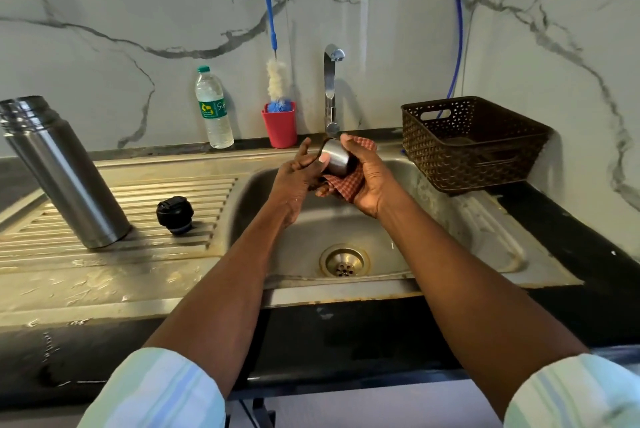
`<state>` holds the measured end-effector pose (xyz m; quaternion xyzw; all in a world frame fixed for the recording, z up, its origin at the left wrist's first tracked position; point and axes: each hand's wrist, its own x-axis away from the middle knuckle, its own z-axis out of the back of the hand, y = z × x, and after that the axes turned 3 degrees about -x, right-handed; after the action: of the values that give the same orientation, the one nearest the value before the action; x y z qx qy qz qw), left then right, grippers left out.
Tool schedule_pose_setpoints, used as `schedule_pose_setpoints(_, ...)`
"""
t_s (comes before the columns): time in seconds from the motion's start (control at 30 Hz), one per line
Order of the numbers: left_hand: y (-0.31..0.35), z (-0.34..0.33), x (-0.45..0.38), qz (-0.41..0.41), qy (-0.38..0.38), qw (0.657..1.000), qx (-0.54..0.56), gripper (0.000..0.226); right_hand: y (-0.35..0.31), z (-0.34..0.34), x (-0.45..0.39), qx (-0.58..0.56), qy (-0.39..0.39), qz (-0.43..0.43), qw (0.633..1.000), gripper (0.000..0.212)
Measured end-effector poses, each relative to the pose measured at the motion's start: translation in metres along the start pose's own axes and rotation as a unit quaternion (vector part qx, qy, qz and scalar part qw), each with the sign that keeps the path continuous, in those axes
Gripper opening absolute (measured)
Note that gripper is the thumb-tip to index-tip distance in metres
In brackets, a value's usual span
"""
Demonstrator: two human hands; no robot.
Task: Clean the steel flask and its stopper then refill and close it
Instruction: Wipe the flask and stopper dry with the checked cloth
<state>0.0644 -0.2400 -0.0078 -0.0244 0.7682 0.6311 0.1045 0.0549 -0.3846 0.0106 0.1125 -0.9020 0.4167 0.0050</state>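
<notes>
The small steel cup-lid [335, 158] is held over the sink basin [408, 219], just in front of the tap [331, 88]. The right hand [363, 178] cradles it in a red checked cloth [346, 181], fingers curled round both. The left hand [298, 168] has its thumb pressed on the cup's side, the other fingers fairly straight.

The risk, as I judge it, is a wet steel cup slipping from the cloth and dropping into the basin, or knocking the tap.

Well to the left, the open steel flask [65, 171] stands on the ribbed drainboard [194, 192], with the black stopper [175, 214] just right of it; a careless elbow could topple the flask. Far back stand a water bottle [214, 109] and a bottle brush [273, 46].
</notes>
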Motion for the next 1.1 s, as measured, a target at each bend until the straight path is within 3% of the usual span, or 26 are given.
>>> schedule_pose_setpoints(0.07, -0.003, 0.004, -0.004, 0.01, 0.005, 0.998, -0.063, 0.009, -0.002, 0.002, -0.005, 0.09, 0.077, 0.057, 0.991, 0.047)
schedule_pose_setpoints(0.1, -0.003, 0.004, -0.004, 0.024, 0.003, 0.998, -0.054, 0.01, -0.001, 0.003, -0.008, 0.184, 0.118, 0.106, 0.97, 0.047)
schedule_pose_setpoints(0.17, 0.001, 0.003, -0.003, 0.073, 0.0, 0.997, 0.017, 0.019, 0.003, 0.003, -0.01, 0.394, 0.152, 0.207, 0.883, 0.051)
schedule_pose_setpoints(0.27, 0.004, 0.002, -0.001, 0.126, -0.001, 0.989, 0.075, 0.028, 0.009, 0.002, -0.009, 0.606, 0.066, 0.298, 0.735, 0.054)
schedule_pose_setpoints(0.3, 0.004, 0.004, -0.001, 0.125, 0.008, 0.989, 0.08, 0.025, 0.011, 0.002, -0.009, 0.636, 0.035, 0.305, 0.708, 0.056)
schedule_pose_setpoints(0.33, 0.004, 0.006, -0.001, 0.117, 0.016, 0.989, 0.087, 0.02, 0.013, 0.0, -0.008, 0.637, 0.012, 0.302, 0.709, 0.057)
schedule_pose_setpoints(0.37, 0.004, 0.009, -0.001, 0.103, 0.027, 0.991, 0.083, 0.014, 0.014, -0.002, -0.004, 0.609, -0.002, 0.292, 0.738, 0.055)
schedule_pose_setpoints(0.47, 0.008, 0.013, 0.003, 0.067, 0.02, 0.993, 0.094, 0.009, 0.01, -0.006, -0.001, 0.367, -0.05, 0.129, 0.92, 0.037)
schedule_pose_setpoints(0.5, 0.009, 0.014, 0.005, 0.058, 0.006, 0.994, 0.097, 0.013, 0.006, -0.003, -0.002, 0.245, -0.088, 0.048, 0.964, 0.038)
schedule_pose_setpoints(0.53, 0.01, 0.013, 0.006, 0.048, -0.009, 0.994, 0.095, 0.015, 0.002, 0.001, -0.002, 0.143, -0.125, -0.007, 0.982, 0.045)
schedule_pose_setpoints(0.63, 0.008, 0.011, 0.008, 0.023, -0.037, 0.998, 0.053, 0.021, 0.0, 0.008, -0.003, 0.018, -0.139, -0.059, 0.988, 0.058)
schedule_pose_setpoints(0.73, 0.006, 0.011, 0.007, 0.024, -0.035, 0.999, 0.002, 0.025, 0.0, 0.004, -0.003, 0.053, -0.054, -0.048, 0.996, 0.052)
schedule_pose_setpoints(0.8, 0.008, 0.012, 0.005, 0.033, -0.02, 0.999, -0.017, 0.017, -0.002, 0.002, -0.005, 0.147, 0.023, 0.029, 0.988, 0.046)
schedule_pose_setpoints(0.83, 0.009, 0.012, 0.004, 0.047, -0.013, 0.999, 0.001, 0.016, -0.003, 0.0, -0.005, 0.242, 0.053, 0.09, 0.965, 0.04)
schedule_pose_setpoints(0.87, 0.01, 0.012, 0.004, 0.067, -0.013, 0.997, 0.027, 0.018, -0.002, -0.001, -0.004, 0.359, 0.065, 0.158, 0.918, 0.039)
schedule_pose_setpoints(0.93, 0.011, 0.011, 0.004, 0.098, -0.022, 0.994, 0.039, 0.02, 0.005, 0.001, -0.003, 0.555, 0.033, 0.252, 0.792, 0.055)
schedule_pose_setpoints(0.97, 0.01, 0.01, 0.004, 0.105, -0.02, 0.994, 0.038, 0.017, 0.008, 0.002, -0.004, 0.599, 0.015, 0.27, 0.754, 0.064)
schedule_pose_setpoints(1.03, 0.01, 0.013, 0.004, 0.098, -0.013, 0.993, 0.061, 0.009, 0.009, 0.0, -0.004, 0.595, -0.003, 0.275, 0.755, 0.071)
schedule_pose_setpoints(1.1, 0.012, 0.016, 0.005, 0.084, -0.021, 0.993, 0.074, 0.008, 0.003, -0.005, -0.003, 0.525, -0.004, 0.233, 0.819, 0.071)
